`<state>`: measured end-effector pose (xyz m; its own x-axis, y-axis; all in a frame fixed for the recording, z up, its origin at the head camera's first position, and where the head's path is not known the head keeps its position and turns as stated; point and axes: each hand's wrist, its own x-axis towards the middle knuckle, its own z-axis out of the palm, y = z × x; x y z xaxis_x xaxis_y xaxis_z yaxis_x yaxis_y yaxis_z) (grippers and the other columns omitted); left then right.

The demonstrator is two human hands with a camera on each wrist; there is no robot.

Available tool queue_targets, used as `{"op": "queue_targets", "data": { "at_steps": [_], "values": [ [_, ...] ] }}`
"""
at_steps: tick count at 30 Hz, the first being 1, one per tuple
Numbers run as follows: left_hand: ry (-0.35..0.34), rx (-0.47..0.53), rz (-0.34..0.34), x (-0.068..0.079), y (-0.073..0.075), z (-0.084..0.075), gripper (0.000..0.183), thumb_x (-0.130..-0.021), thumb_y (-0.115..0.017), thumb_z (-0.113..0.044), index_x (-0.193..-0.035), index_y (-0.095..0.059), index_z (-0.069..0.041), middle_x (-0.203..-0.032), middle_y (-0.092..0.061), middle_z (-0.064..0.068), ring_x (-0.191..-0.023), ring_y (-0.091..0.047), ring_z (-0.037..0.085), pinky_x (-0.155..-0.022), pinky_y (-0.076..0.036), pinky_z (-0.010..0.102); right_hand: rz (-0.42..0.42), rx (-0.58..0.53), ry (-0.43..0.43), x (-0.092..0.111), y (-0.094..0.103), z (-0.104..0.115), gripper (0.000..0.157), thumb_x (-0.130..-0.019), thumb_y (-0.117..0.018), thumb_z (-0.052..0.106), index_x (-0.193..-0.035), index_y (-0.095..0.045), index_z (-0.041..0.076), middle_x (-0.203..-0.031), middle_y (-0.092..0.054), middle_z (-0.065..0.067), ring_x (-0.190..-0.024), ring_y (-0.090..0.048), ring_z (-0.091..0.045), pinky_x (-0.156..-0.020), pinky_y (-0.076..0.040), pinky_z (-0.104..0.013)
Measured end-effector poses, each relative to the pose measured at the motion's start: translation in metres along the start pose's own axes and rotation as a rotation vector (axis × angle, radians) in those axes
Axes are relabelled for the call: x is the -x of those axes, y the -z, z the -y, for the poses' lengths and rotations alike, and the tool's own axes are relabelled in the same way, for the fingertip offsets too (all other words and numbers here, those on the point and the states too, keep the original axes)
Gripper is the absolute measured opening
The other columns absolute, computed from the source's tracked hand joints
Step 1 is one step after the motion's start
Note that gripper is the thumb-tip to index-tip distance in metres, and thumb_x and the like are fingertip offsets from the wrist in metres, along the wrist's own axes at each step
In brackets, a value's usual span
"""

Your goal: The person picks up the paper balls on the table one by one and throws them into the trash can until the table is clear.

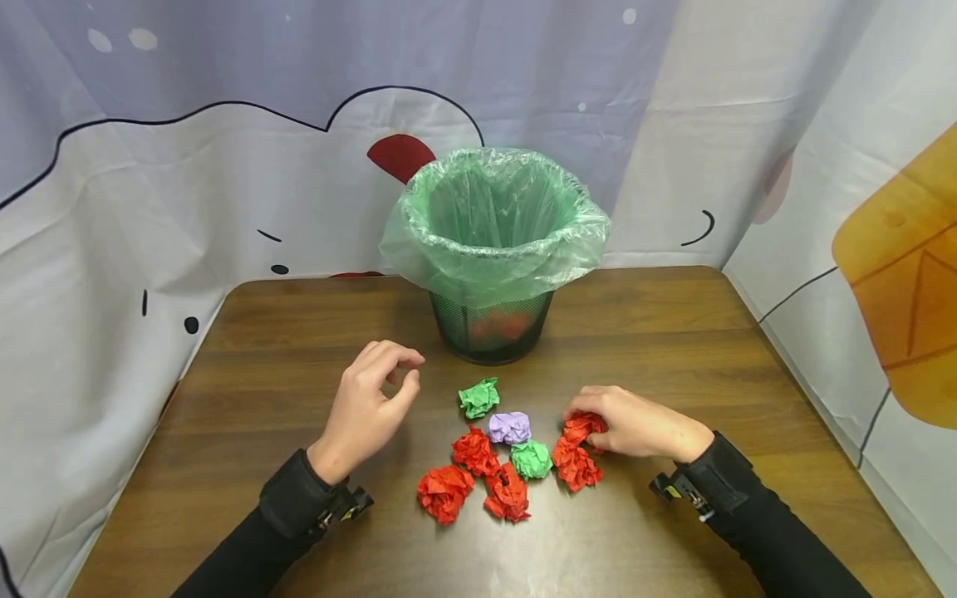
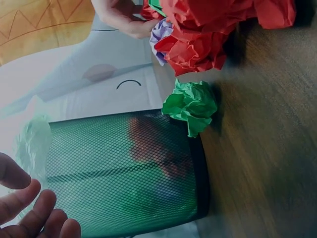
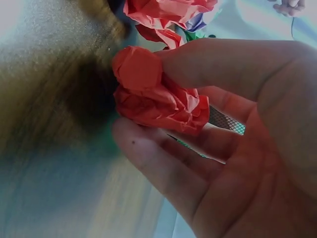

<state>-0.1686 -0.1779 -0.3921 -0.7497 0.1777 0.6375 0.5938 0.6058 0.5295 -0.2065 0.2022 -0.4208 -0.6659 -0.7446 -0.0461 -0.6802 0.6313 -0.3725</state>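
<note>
My right hand grips a red crumpled paper ball between thumb and fingers, low over the table. Touching or almost touching it in the head view is another red paper ball. To the left lie more crumpled balls: a purple one, a green one and several red ones, including one at the near left. Nearer the bin sits another green ball. My left hand hovers left of the pile, its fingers loosely bent and thumb apart, holding nothing.
A black mesh bin with a green plastic liner folded over its rim stands behind the balls. Red and green shapes show through its mesh. The wooden table ends at a printed curtain.
</note>
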Motion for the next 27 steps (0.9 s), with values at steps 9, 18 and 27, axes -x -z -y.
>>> {"op": "queue_targets", "data": {
  "at_steps": [9,18,27],
  "values": [
    [-0.008,0.009,0.017,0.003,-0.004,0.001,0.017,-0.09,-0.061,-0.005,-0.101,-0.069,-0.016,-0.096,-0.067,-0.004,-0.089,-0.058,0.009,-0.073,-0.055,0.036,-0.056,0.018,0.029,-0.001,0.02,0.005,0.036,-0.082,-0.077,0.007,-0.117,-0.069,0.013,-0.108,-0.064,0.005,-0.095,-0.059,-0.01,-0.084,-0.053,-0.033],
    [0.0,0.001,0.028,0.005,-0.006,0.001,0.017,-0.091,-0.062,-0.005,-0.101,-0.07,-0.017,-0.097,-0.067,-0.005,-0.091,-0.058,0.011,-0.073,-0.054,0.033,-0.107,0.058,0.061,-0.001,0.055,0.018,0.034,-0.082,-0.08,0.01,-0.114,-0.069,0.017,-0.101,-0.061,0.008,-0.085,-0.055,-0.008,-0.075,-0.049,-0.026],
    [0.008,-0.009,0.035,0.005,-0.007,0.002,0.016,-0.091,-0.062,-0.006,-0.101,-0.069,-0.016,-0.097,-0.067,-0.005,-0.092,-0.058,0.01,-0.074,-0.052,0.032,-0.137,0.082,0.099,-0.003,0.101,0.036,0.034,-0.084,-0.081,0.015,-0.115,-0.069,0.022,-0.101,-0.06,0.011,-0.083,-0.055,-0.006,-0.074,-0.051,-0.027]
  ]
}}
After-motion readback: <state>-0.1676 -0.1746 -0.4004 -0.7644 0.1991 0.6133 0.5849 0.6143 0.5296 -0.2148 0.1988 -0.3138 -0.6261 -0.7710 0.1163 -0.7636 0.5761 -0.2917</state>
